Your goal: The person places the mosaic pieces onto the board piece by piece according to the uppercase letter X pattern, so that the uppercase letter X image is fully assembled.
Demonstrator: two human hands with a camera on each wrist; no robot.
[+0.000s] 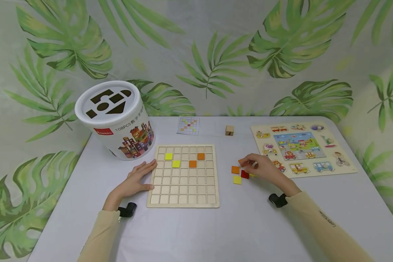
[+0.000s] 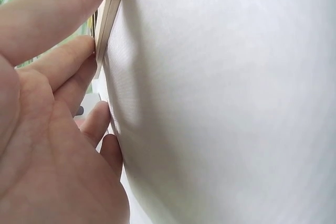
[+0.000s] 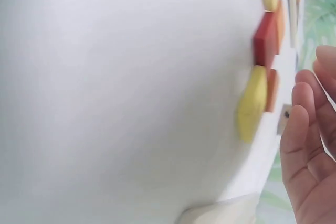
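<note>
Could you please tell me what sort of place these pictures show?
It seems to be an indoor play or learning table, perhaps arranged for filming. The white-covered table bears a wooden grid board with coloured tiles and a picture puzzle; a leaf-printed backdrop stands behind.

Item one: a white tub (image 1: 118, 122). Its wall is carrying "108PCS" in dark type, and the Chinese characters 数字字母 are following, the line running out of sight round the curve. Item two: a red label (image 1: 103, 131) on that tub. It is showing pale capitals ending in "MEDU"; I am not making out the opening ones. Item three: a wooden cube (image 1: 229, 130), which is showing a dark mark too small to name. Item four: my right sleeve (image 1: 327, 225), which is bearing dark, illegible lettering.
</note>
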